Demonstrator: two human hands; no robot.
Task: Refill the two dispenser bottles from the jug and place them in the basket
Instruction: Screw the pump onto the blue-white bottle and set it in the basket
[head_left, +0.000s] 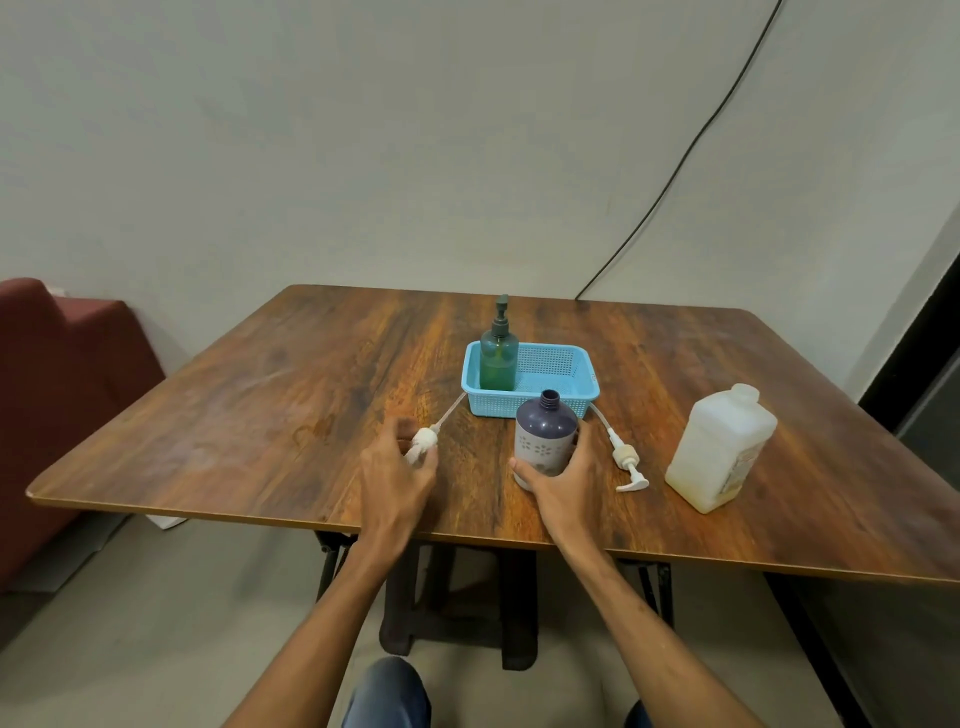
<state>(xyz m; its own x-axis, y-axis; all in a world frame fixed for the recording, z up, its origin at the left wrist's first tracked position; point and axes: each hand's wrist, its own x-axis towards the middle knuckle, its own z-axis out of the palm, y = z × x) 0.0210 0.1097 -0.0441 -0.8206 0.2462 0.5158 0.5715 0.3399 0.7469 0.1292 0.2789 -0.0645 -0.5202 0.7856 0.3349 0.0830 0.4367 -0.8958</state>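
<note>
left hand (400, 470) curls round a white pump head (423, 442), tube pointing away. right hand (563, 480) grips the uncapped purple bottle (545, 434); second pump (626, 457) and jug (719, 449) sit to its right. beyond both hands, green bottle (498, 358) stands in the blue basket (493, 405).

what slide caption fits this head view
Right hand holds the open purple bottle, left hand grips a pump; green bottle stands in the basket, jug at right.

Inside basket (491, 405), left end: capped bottle (498, 358) is stood. Before basket, open bottle (545, 434) is set between left pump (425, 440) and right pump (626, 457); jug (719, 449) rightmost.
</note>
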